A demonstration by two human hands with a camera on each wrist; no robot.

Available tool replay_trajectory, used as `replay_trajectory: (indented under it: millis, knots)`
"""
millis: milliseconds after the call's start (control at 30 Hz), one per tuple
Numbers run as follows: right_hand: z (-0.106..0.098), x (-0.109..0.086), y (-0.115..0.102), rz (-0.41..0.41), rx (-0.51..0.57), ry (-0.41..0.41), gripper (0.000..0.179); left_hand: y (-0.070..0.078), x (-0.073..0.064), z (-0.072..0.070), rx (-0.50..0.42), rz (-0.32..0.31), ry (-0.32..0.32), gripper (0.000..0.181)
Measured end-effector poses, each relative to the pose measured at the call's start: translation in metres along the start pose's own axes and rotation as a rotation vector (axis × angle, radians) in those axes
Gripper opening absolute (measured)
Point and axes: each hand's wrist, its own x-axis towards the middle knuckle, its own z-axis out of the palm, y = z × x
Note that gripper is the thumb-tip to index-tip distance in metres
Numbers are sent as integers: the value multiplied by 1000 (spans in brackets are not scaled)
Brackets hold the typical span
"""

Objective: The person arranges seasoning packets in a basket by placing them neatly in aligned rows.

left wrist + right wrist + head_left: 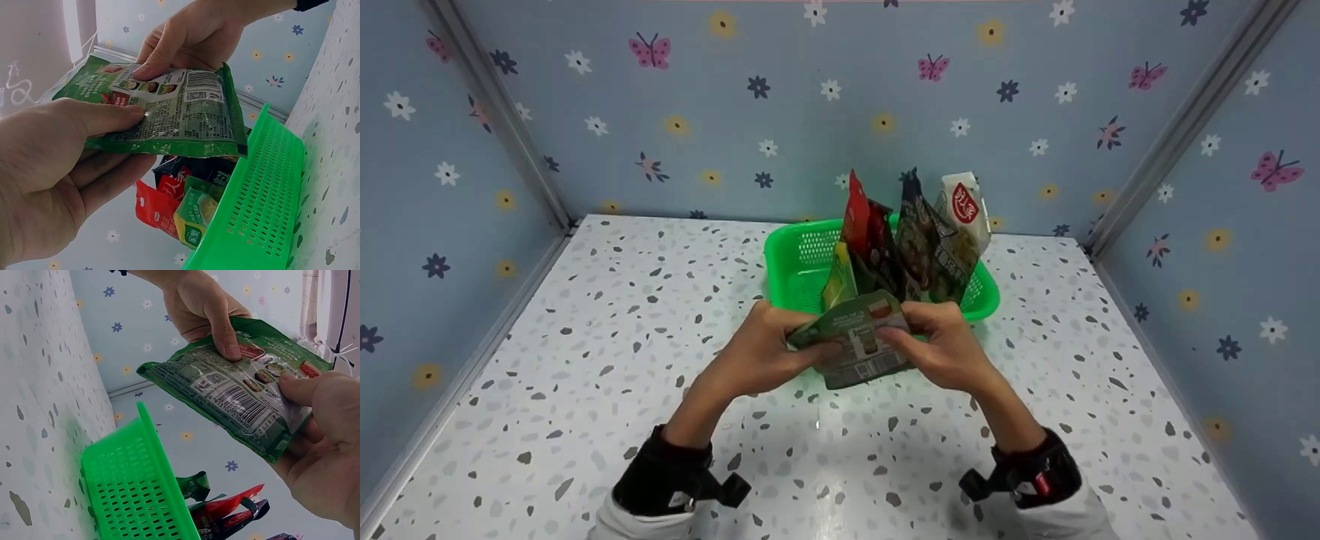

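Both hands hold a green seasoning packet above the front edge of a green plastic basket. Its printed back, with a barcode and small food pictures, faces up in both wrist views. My left hand pinches one side, thumb on top and fingers beneath. On the opposite side my right hand grips it the same way. Behind the packet, several pouches stand in the basket: a red pouch, a yellow-green packet, a dark pouch and a white-topped pouch.
The basket stands on a white speckled table near the back wall panel, which is blue with flowers and butterflies. Similar panels rise at left and right. A black strap with a small camera sits on each wrist.
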Motion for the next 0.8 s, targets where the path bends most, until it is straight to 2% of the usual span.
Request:
replay_trajectory:
  millis: [167, 300, 367, 567, 667, 800]
  knots:
    - [1, 0, 1, -22, 17, 52, 7, -1, 2, 2, -30, 2, 42, 12]
    - [0, 0, 0, -6, 26, 106, 4, -2, 2, 6, -57, -25, 109, 14]
    - [0, 0, 0, 8, 42, 134, 8, -3, 3, 10, -84, -35, 140, 18]
    - [-2, 1, -4, 36, 134, 236, 18, -7, 6, 27, -200, -60, 180, 34]
    - [-2, 2, -7, 63, 181, 290, 19, -8, 7, 38, -257, -71, 186, 35]
    - [-1, 3, -9, 98, 239, 329, 18, -8, 8, 52, -283, -72, 201, 36]
